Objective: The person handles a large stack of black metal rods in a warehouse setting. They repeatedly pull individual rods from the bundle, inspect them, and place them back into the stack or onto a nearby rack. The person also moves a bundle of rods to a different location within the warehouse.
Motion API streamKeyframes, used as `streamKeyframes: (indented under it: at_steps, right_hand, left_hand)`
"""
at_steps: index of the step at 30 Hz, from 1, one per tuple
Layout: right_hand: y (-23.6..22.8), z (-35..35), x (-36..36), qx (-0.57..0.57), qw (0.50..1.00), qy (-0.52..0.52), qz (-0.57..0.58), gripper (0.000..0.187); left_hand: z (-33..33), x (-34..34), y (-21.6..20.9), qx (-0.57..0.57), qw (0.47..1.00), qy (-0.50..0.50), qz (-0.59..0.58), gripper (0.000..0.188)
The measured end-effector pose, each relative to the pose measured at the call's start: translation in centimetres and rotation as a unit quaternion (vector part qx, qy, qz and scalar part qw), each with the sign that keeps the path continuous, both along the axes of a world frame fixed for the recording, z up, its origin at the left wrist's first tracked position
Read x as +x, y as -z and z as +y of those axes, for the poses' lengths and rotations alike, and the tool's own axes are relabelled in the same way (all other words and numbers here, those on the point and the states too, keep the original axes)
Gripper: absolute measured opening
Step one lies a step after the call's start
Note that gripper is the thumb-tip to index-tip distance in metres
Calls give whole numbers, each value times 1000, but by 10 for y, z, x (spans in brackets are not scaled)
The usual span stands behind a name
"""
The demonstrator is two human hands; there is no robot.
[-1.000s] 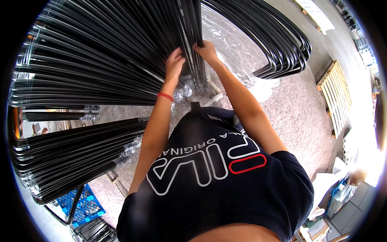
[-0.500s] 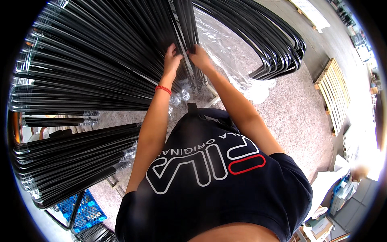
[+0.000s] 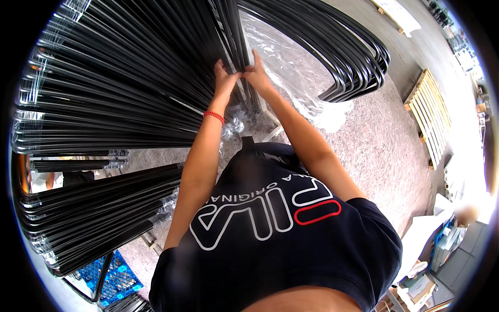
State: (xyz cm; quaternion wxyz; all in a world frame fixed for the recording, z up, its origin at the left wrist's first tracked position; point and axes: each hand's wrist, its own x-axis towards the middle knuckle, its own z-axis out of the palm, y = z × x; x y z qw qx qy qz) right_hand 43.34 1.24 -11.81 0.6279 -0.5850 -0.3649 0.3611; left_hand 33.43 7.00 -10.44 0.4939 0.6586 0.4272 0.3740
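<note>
Several long black metal tubes (image 3: pixel 234 47) stand in a narrow bunch ahead of me, running away from my body. My left hand (image 3: pixel 225 83) is on the left side of this bunch, its fingers curled against the tubes. From the right side my right hand (image 3: pixel 258 79) grips the same bunch, one finger pointing up along its edge. Both thumbs come close together at the front of the tubes. The far sides of the fingers are partly hidden. A big stack of black tubes (image 3: pixel 109 99) fans out to the left, directly beside my left hand.
To the right, bent black tubes (image 3: pixel 358 67) curve out over clear plastic film (image 3: pixel 291 62). A lower tube stack (image 3: pixel 104 208) lies at the left, above a blue plastic pallet (image 3: pixel 117 278). Farther right, a wooden pallet (image 3: pixel 429 114) lies on the floor.
My right hand has shifted slightly down and left, closer to the left hand, with one finger now raised. The narrow bunch of tubes appears a little farther left.
</note>
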Motion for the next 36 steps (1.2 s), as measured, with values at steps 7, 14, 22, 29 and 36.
streamKeyframes:
  at_steps: [7,14,22,29,36]
  right_hand:
    - [8,13,17,-30,996,7,-84,69]
    - [-7,12,21,-86,979,-6,-185,52]
    - [9,25,26,-42,994,-42,-89,47]
    - [-1,21,19,-6,998,-54,-40,73]
    - [-28,33,16,72,989,7,-130,75]
  left_hand:
    - [-13,2,-22,-73,995,56,-38,79]
    - [-9,4,-21,-49,996,72,-6,73]
    - [-3,-2,-7,-74,995,60,-30,72]
    - [-21,-1,-28,-56,994,64,-65,61]
    - [3,-4,11,-31,994,86,-68,72]
